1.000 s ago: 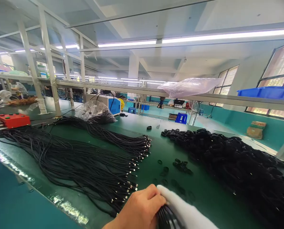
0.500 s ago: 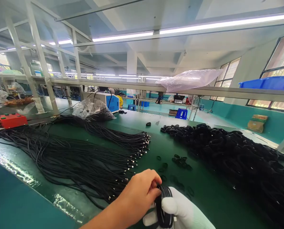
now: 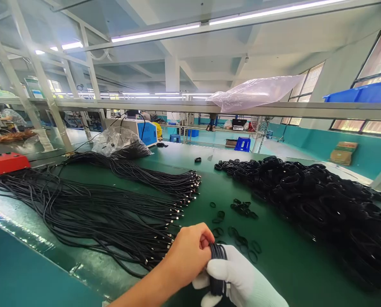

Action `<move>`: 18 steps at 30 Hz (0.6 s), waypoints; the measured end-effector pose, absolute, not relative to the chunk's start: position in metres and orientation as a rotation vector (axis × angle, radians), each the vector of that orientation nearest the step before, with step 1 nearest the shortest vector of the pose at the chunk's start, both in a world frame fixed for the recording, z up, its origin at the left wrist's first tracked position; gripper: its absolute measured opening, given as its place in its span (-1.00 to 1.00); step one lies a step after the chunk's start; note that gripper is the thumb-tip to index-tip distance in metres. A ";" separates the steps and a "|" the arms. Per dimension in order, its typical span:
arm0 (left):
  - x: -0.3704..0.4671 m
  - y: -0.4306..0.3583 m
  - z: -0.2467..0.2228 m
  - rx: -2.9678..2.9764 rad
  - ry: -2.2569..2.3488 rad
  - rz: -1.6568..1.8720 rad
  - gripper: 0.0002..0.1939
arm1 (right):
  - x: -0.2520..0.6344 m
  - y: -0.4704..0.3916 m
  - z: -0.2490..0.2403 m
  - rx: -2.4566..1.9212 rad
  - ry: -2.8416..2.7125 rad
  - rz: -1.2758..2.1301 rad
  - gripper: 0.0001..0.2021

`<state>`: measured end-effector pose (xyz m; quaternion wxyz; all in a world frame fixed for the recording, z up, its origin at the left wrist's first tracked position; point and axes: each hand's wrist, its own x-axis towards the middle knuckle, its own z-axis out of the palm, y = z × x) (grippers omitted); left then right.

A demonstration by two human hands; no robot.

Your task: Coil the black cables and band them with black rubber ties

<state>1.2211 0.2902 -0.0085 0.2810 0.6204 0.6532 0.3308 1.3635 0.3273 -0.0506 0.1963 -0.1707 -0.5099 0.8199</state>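
The gloved right hand (image 3: 216,277) is closed around a coil of black cable (image 3: 218,268), thumb on the near face and fingers wrapped from behind. The bare left hand (image 3: 193,251) has its fingers curled against the coil's far left edge; whether they pinch it I cannot tell. The coil is held above the table (image 3: 199,209), its long axis pointing away from the person, nearly upright in the view, with a pale plug (image 3: 228,286) by the gloved thumb.

Half a second ago the coil looked broader and lower; now it shows more edge-on, its strands stacked side by side, and the view has tilted down.

Just beyond the hands, small black bands (image 3: 242,209) lie scattered on the green surface. Left of the left hand stretch loose cables (image 3: 91,213), ends toward the hands; right of the right hand spreads a heap of black coils (image 3: 305,204). Far left of the hands sits a red box (image 3: 7,163). Well beyond them, a shelf (image 3: 165,105) crosses the view, bearing a plastic bag (image 3: 254,93), with windows (image 3: 377,57) at right and ceiling lights (image 3: 155,34) above.
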 end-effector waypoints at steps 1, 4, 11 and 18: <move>1.221 0.290 -0.009 1.665 1.757 0.880 -0.85 | 1.363 0.327 -0.052 -0.489 -1.422 2.296 -0.53; 1.219 0.288 -0.009 1.668 1.759 0.859 -0.87 | 1.362 0.326 -0.055 -0.516 -1.399 2.290 -0.54; 1.215 0.291 -0.015 1.597 1.767 0.878 -0.83 | 1.356 0.322 -0.060 -0.514 -1.324 2.257 -0.58; 1.220 0.290 -0.022 1.470 1.707 0.883 -0.84 | 1.355 0.319 -0.061 -0.460 -1.236 2.315 -0.66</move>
